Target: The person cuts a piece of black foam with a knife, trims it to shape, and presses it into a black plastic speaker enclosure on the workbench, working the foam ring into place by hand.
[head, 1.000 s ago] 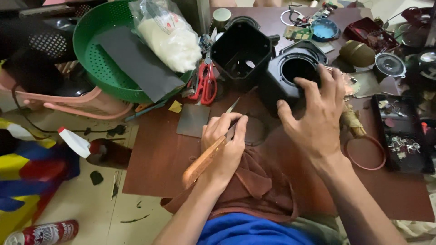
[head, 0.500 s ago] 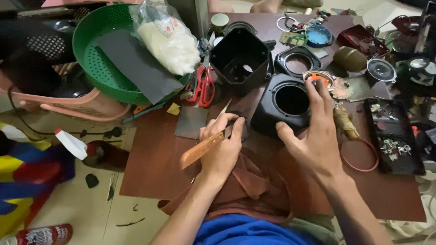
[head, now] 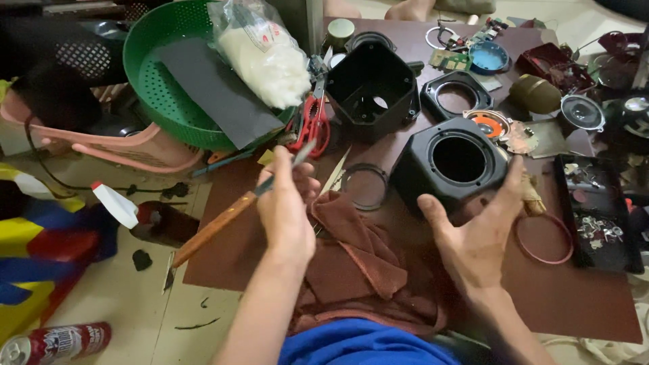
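- Head view: left hand point(head: 287, 203) closing its fingers around a wooden-handled tool point(head: 236, 211), metal tip pointing up and away toward the red-handled scissors point(head: 312, 123), handle slanting down to the left past the wrist.
- Right hand point(head: 476, 236) lying palm up with fingers spread wide, cupping the near side of a black speaker housing point(head: 449, 169); thumb and fingertips touching its lower edges, round opening facing up.
- Housing sitting on the brown table point(head: 574, 304), just right of a thin black ring point(head: 365, 186) and near a reddish ring point(head: 544, 238).
- Second, open black housing point(head: 372, 88) standing farther back, beside a black frame point(head: 456, 94).
- Brown cloth point(head: 358, 253) bunching between the forearms.
- Green basket point(head: 159, 81) holding a dark sheet point(head: 213, 88) and a plastic bag of white stuffing point(head: 260, 54) at the upper left.
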